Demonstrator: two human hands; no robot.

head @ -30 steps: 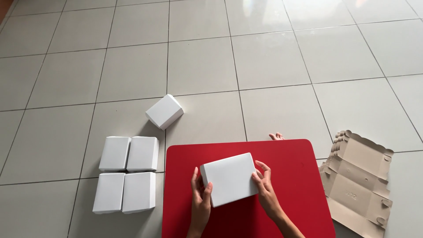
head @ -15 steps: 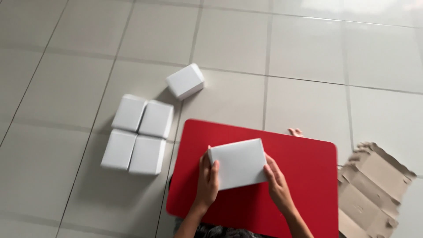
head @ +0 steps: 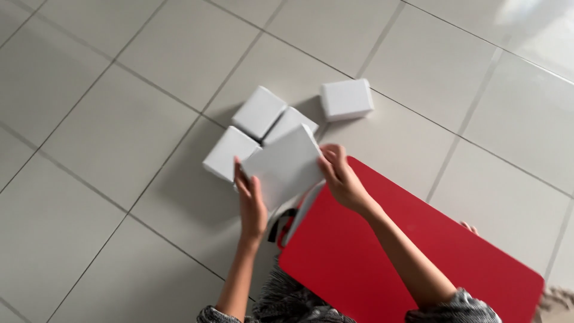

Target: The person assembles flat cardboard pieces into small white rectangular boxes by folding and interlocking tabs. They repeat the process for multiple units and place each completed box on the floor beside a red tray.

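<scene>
White box [head: 286,166] is clamped between left hand [head: 251,200] and right hand [head: 342,176], above floor boxes [head: 258,111]. Best kept level, edges squared to neighbours, both grips held firm.

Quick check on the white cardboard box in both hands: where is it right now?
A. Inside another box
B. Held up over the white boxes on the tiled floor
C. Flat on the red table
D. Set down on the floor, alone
B: the white cardboard box is gripped between the left hand and right hand, off the red table, above the white boxes on the floor.

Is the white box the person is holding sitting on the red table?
No, both hands, left hand and right hand, hold the white box up beyond the red table edge, above the floor.
</scene>
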